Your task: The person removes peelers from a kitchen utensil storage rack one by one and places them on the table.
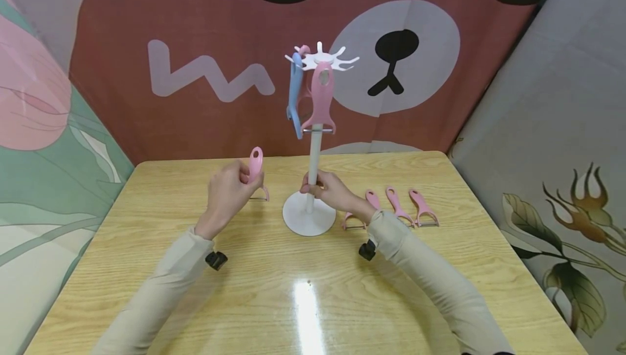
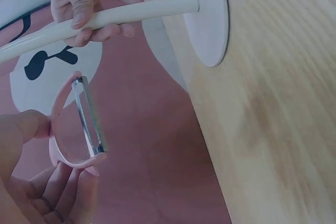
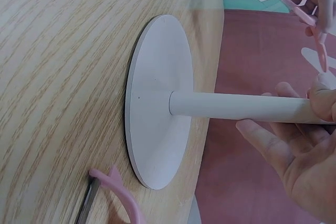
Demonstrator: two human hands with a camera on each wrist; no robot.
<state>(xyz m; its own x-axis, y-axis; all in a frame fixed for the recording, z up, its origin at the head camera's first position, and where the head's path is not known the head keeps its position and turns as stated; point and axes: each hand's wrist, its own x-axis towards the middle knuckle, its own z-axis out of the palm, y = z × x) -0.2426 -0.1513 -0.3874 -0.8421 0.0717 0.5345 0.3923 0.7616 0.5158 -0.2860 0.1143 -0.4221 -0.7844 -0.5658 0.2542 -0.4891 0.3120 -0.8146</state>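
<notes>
My left hand (image 1: 230,194) pinches a pink peeler (image 1: 256,163) left of the stand, its handle with the hole pointing up and its metal blade (image 2: 89,114) at the lower end. My right hand (image 1: 335,191) grips the white pole (image 1: 315,154) of a hanging stand low down, thumb and fingers round it. The stand's round white base (image 1: 309,224) is on the table. From the white hooks (image 1: 337,61) at its top hang a pink peeler (image 1: 322,94) in front and a blue peeler (image 1: 295,91) at the left, with another pink piece partly hidden behind them.
Several pink peelers (image 1: 395,203) lie on the wooden table (image 1: 254,290) right of the base, one partly covered by my right forearm. A curtain with a printed bear face (image 1: 195,12) hangs behind the table, and patterned cloth (image 1: 548,99) stands along the right side.
</notes>
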